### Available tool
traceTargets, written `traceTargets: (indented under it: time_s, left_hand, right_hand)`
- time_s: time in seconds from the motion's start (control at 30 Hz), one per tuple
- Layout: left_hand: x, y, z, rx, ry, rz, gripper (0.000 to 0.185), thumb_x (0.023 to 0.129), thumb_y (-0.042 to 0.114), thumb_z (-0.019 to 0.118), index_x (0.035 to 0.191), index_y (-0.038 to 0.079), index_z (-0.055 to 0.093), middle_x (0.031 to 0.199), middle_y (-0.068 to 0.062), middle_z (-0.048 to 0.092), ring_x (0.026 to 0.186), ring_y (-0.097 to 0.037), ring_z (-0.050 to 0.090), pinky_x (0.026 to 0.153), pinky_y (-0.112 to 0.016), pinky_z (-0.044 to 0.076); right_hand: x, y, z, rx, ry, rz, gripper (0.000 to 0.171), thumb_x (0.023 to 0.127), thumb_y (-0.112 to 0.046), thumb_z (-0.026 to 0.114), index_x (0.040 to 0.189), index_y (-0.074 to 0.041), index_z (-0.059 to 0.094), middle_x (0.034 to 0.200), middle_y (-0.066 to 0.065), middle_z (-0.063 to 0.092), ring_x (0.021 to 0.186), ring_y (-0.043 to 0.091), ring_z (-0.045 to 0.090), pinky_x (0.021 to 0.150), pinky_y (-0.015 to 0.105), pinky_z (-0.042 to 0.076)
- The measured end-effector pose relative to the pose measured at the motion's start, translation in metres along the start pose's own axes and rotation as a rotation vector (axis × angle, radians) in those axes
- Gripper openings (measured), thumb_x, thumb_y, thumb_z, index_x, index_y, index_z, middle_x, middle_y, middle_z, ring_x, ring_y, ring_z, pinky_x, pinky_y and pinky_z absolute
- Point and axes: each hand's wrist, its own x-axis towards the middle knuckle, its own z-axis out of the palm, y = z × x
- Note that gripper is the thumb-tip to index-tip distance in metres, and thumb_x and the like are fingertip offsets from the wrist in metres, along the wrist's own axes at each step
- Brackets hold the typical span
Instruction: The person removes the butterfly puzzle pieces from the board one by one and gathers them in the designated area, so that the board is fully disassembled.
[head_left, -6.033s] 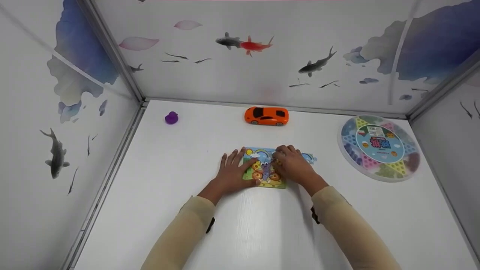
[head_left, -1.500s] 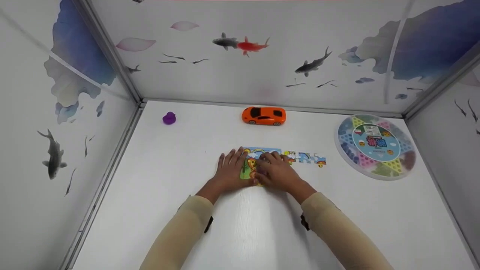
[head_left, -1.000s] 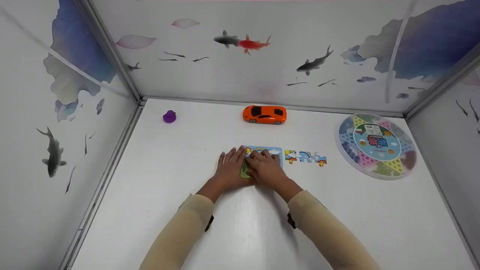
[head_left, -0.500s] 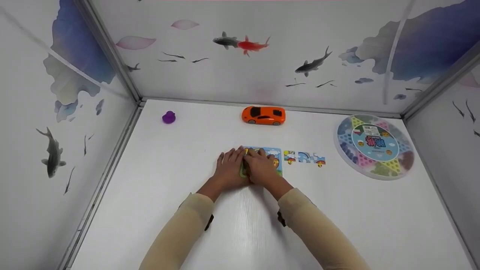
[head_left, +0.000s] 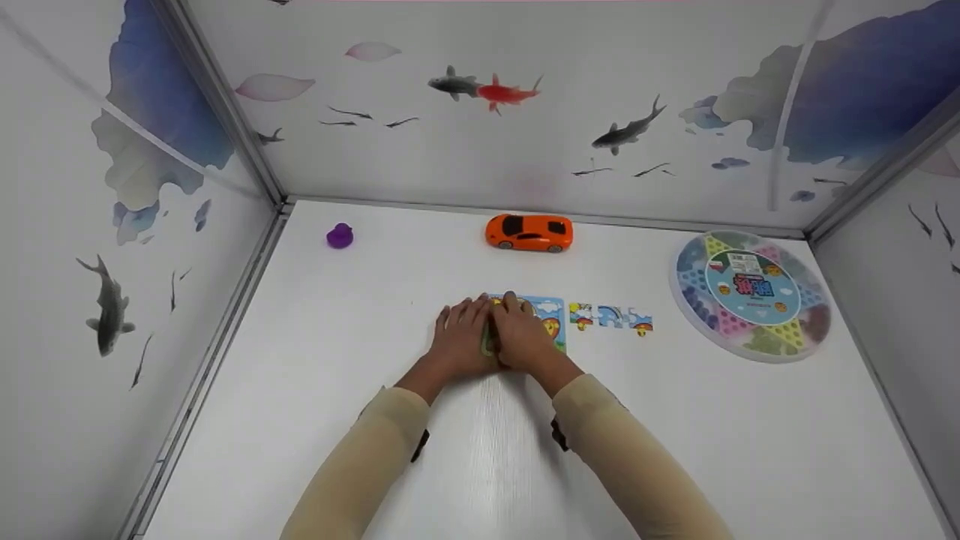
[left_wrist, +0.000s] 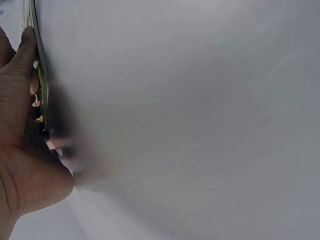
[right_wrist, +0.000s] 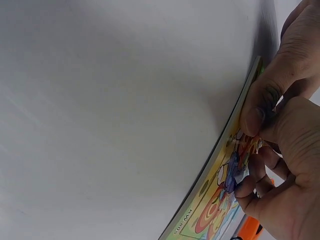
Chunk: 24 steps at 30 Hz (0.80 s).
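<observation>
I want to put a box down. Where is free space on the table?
Bare patches: the near table in front of the arms, and the left side below the purple toy. Crowded: puzzle board under both hands, loose pieces, round game.

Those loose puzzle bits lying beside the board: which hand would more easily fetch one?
Probably the right hand. The loose pieces lie on its side of the puzzle board, with bare table between. The left hand rests on the board's far edge and would have to cross over.
</observation>
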Motion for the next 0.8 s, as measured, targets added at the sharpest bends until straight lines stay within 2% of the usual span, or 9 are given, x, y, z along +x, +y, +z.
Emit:
traceTargets:
  time_s: [0.27, 0.53, 0.8]
  left_hand:
    - [0.002, -0.001, 0.002, -0.033, 0.011, -0.001, 0.124, 0.087, 0.075, 0.077, 0.179, 0.016, 0.019, 0.187, -0.004, 0.018, 0.172, -0.036, 0.017, 0.138, -0.067, 0.009]
    - [-0.002, 0.003, -0.002, -0.036, 0.014, -0.005, 0.118, 0.089, 0.066, 0.080, 0.177, 0.014, 0.022, 0.187, -0.008, 0.018, 0.171, -0.039, 0.017, 0.138, -0.069, 0.010]
    - [-0.006, 0.007, -0.005, -0.033, 0.016, -0.001, 0.114, 0.092, 0.060, 0.080, 0.177, 0.012, 0.022, 0.186, -0.008, 0.018, 0.171, -0.040, 0.018, 0.138, -0.068, 0.010]
  right_hand:
    - [-0.001, -0.002, -0.001, 0.009, -0.010, 0.021, 0.083, 0.097, -0.015, 0.083, 0.168, -0.009, 0.040, 0.161, 0.026, 0.044, 0.148, 0.052, 0.050, 0.118, 0.062, 0.053]
    - [-0.004, -0.001, 0.003, -0.040, 0.057, 0.008, 0.076, 0.097, -0.015, 0.084, 0.164, -0.012, 0.047, 0.159, 0.021, 0.049, 0.139, 0.048, 0.049, 0.118, 0.068, 0.051]
    - [-0.010, 0.001, 0.006, -0.033, 0.120, -0.045, 0.070, 0.097, -0.016, 0.084, 0.160, -0.011, 0.054, 0.158, 0.018, 0.051, 0.139, 0.045, 0.050, 0.117, 0.063, 0.052]
